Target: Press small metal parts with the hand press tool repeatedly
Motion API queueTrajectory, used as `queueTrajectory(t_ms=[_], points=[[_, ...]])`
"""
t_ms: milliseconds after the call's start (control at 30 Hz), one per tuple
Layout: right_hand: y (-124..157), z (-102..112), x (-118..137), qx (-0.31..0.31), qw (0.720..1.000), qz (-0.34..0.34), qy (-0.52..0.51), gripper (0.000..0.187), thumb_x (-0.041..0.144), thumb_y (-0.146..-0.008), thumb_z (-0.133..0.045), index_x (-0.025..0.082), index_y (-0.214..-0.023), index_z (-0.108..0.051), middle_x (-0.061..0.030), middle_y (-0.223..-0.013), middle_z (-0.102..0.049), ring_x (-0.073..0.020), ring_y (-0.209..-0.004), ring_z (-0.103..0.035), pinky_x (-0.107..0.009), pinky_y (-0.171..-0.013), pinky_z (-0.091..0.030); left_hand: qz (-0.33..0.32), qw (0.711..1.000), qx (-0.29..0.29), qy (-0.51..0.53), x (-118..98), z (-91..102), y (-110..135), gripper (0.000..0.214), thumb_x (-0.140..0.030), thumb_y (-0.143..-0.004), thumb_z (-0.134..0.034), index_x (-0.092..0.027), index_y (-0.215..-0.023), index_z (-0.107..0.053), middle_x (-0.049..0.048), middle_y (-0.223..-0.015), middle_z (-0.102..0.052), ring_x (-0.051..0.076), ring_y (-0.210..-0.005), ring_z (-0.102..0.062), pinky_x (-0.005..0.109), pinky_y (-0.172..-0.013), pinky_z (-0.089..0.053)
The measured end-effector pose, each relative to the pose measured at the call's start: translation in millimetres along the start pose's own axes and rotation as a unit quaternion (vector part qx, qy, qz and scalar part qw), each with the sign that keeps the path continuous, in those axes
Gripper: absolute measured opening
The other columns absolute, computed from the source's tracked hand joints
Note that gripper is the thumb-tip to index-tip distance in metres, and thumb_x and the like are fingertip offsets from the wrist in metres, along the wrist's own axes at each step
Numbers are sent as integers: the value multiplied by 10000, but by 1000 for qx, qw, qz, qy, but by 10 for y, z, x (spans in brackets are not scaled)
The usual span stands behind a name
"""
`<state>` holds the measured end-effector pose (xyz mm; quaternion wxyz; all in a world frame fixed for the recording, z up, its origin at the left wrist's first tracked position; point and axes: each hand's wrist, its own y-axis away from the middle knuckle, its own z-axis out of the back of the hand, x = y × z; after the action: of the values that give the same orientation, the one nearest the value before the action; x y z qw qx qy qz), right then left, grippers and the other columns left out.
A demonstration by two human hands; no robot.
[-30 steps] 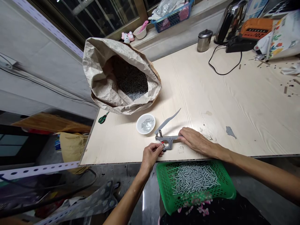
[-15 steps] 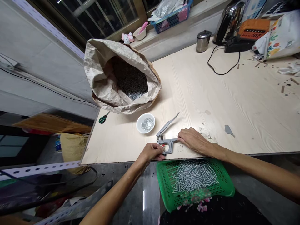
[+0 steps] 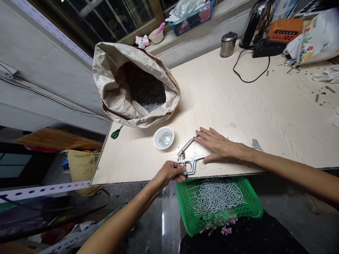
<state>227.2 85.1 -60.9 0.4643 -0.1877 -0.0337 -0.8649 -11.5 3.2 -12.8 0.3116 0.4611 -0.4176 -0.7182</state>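
Grey hand-press pliers (image 3: pixel 191 163) with a spring and a red part at the jaw lie near the table's front edge, their handles apart. My left hand (image 3: pixel 172 171) is closed in a pinch at the jaw; whatever its fingertips hold is hidden. My right hand (image 3: pixel 218 144) has its fingers stretched across the end of the upper handle, with the thumb at the lower handle's end. A white bowl (image 3: pixel 156 140) of small shiny metal pieces stands behind the pliers. Below the table edge, a green basket (image 3: pixel 186 208) holds several short metal rods.
A large woven sack (image 3: pixel 111 84) of small metal pieces stands at the back left. Green-handled scissors (image 3: pixel 116 133) lie by the left edge. Farther back are a metal canister (image 3: pixel 228 45), a black cable (image 3: pixel 246 82), a kettle (image 3: pixel 255 26) and an orange battery pack (image 3: pixel 285 30).
My right hand has opened and moved up from the lower handle, its fingers now reaching over the upper handle. My left hand stays at the jaw.
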Motion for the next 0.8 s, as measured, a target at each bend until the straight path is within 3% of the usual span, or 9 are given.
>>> queueTrajectory(t_ms=[200,333,467,533,633,700,800], points=[[-110,63,-12,3,1000,9,-4,926,629,-574,-771,136,-1295,-461,-170,-1267,-515,-341,-1151,-443,-520,-972,-332,17,1000,-4,3,-33,-37,36,143,-170,-784,-664,-121,-660,-613,23,-493,-647,101,-468,-609,209,-526,-483],[-125,123,30,7,1000,23,-6,740,560,-629,-770,145,-1193,-530,-130,-1116,-571,-282,-996,-489,-422,-874,-378,13,1000,-7,-10,-56,-39,49,164,-200,-764,-679,-129,-639,-599,14,-503,-646,101,-471,-598,232,-560,-492],[-111,132,56,4,999,32,-12,606,494,-673,-772,162,-1135,-562,-105,-1038,-579,-264,-942,-484,-398,-834,-375,-30,990,-47,-130,0,-76,129,210,-263,-803,-627,-141,-637,-587,21,-557,-638,133,-526,-608,283,-601,-505],[-98,122,75,1,999,29,-27,593,462,-681,-779,167,-1145,-557,-100,-1030,-574,-256,-929,-481,-385,-812,-384,-136,949,-143,-245,43,-137,168,221,-306,-824,-599,-144,-674,-601,47,-669,-651,168,-620,-627,324,-645,-511],[-68,109,117,-8,999,20,-50,608,402,-686,-791,169,-1185,-532,-101,-1034,-565,-252,-928,-472,-375,-786,-406,-347,824,-254,-370,35,-257,117,229,-358,-829,-609,-154,-932,-629,108,-1014,-641,246,-925,-613,405,-794,-507],[-36,113,144,-10,998,11,-55,658,373,-674,-803,163,-1220,-503,-105,-1050,-556,-257,-949,-467,-383,-795,-419,-447,758,-240,-410,-44,-314,-4,426,-376,-818,-636,-167,-1177,-540,142,-1240,-555,286,-1135,-517,455,-907,-473],[37,143,158,3,998,-17,-53,713,372,-638,-823,139,-1223,-488,-119,-1071,-541,-266,-974,-466,-394,-807,-436,-515,703,-183,-455,-215,-333,-206,617,-375,-841,-617,-181,-1363,-351,152,-1353,-470,285,-1209,-444,480,-980,-428]])
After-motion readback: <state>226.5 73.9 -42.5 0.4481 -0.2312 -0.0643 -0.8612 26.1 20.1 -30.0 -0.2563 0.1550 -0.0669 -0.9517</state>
